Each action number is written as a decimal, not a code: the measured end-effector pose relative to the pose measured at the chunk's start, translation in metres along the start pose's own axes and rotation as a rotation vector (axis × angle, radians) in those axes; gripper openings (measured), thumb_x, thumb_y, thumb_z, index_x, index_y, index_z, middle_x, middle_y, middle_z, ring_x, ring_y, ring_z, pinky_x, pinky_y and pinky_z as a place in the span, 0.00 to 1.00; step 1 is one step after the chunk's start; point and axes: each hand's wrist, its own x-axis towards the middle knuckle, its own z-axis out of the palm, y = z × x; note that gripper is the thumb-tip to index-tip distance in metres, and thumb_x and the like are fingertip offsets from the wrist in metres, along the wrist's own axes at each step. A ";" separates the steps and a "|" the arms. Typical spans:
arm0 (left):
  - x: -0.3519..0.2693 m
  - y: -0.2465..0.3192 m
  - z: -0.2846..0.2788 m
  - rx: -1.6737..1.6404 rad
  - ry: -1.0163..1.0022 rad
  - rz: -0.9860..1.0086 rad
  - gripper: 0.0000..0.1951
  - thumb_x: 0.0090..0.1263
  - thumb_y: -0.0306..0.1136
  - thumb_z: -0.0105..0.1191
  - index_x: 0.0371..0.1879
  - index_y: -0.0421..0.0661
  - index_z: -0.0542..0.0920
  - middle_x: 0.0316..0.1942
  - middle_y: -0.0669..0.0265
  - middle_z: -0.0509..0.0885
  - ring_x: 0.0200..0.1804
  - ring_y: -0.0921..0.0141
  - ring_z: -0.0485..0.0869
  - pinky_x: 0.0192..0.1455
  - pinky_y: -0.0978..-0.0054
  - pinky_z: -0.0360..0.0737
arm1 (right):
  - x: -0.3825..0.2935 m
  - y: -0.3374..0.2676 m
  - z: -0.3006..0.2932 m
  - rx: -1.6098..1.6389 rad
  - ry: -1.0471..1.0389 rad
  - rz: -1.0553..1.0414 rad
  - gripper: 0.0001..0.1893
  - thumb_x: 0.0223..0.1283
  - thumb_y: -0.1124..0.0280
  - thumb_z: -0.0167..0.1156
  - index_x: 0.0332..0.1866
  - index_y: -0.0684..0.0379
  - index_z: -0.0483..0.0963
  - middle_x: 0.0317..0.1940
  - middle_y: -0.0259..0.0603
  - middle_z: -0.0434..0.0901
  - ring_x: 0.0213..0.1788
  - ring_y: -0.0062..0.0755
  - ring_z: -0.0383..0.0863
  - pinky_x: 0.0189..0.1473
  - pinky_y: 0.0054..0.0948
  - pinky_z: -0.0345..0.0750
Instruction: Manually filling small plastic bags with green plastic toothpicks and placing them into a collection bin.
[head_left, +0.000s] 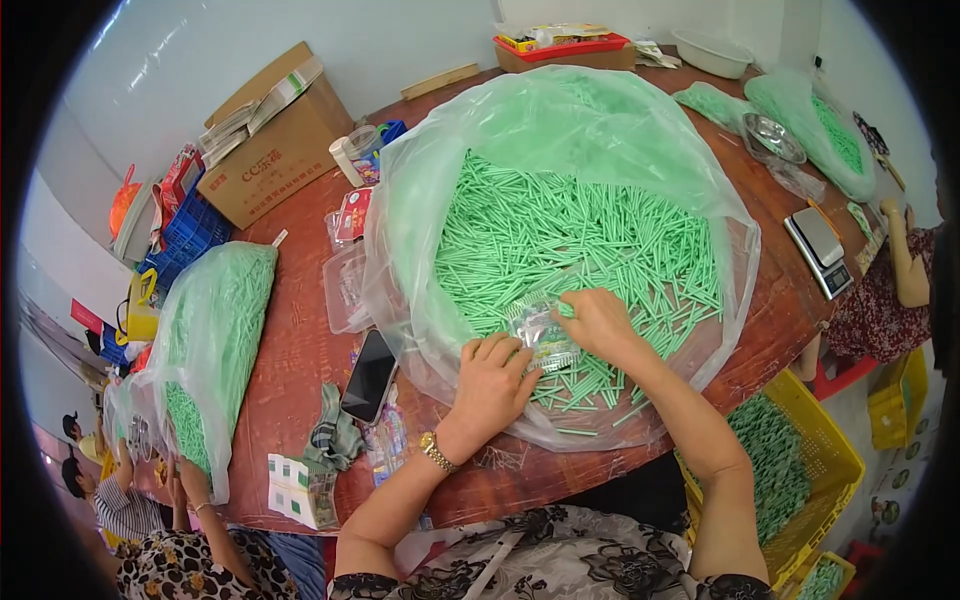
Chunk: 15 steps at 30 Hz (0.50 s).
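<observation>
A large clear plastic bag (405, 225) lies wide open on the table, heaped with thin green sticks (570, 217). Over its near part rests a small clear printed packet (546, 334). My left hand (491, 382), with a gold watch on the wrist, grips the packet's left edge between fingers and thumb. At the packet's upper right, my right hand (604, 322) is closed around a small bunch of green sticks (565, 309), whose ends show past the fingers. The palm hides the rest of that bunch.
Left of the bag lie a smartphone (369, 375), a cloth (334, 427) and a stack of flat packets (300, 487). A digital scale (821, 251) sits at right. Below the table edge stands a yellow crate (829, 480) of green packets. Other people work on both sides.
</observation>
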 end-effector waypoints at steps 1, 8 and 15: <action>0.000 -0.001 -0.001 -0.003 -0.010 0.003 0.13 0.61 0.34 0.64 0.43 0.44 0.83 0.45 0.63 0.83 0.52 0.61 0.80 0.56 0.62 0.70 | -0.003 0.001 -0.001 -0.032 0.022 -0.054 0.14 0.56 0.60 0.65 0.29 0.61 0.79 0.23 0.55 0.80 0.30 0.58 0.81 0.33 0.50 0.75; 0.032 0.003 -0.012 -0.316 0.351 -0.242 0.18 0.63 0.27 0.65 0.51 0.37 0.79 0.49 0.55 0.82 0.51 0.59 0.81 0.53 0.64 0.78 | -0.023 -0.021 -0.048 0.274 0.216 -0.002 0.11 0.59 0.64 0.64 0.33 0.62 0.82 0.21 0.55 0.80 0.24 0.55 0.79 0.28 0.43 0.73; 0.043 0.014 0.016 -1.340 0.165 -0.669 0.06 0.74 0.27 0.57 0.43 0.38 0.80 0.38 0.70 0.85 0.37 0.82 0.80 0.39 0.83 0.77 | -0.030 -0.020 -0.044 0.865 0.084 0.054 0.13 0.63 0.65 0.66 0.42 0.66 0.84 0.29 0.29 0.83 0.33 0.13 0.75 0.36 0.23 0.73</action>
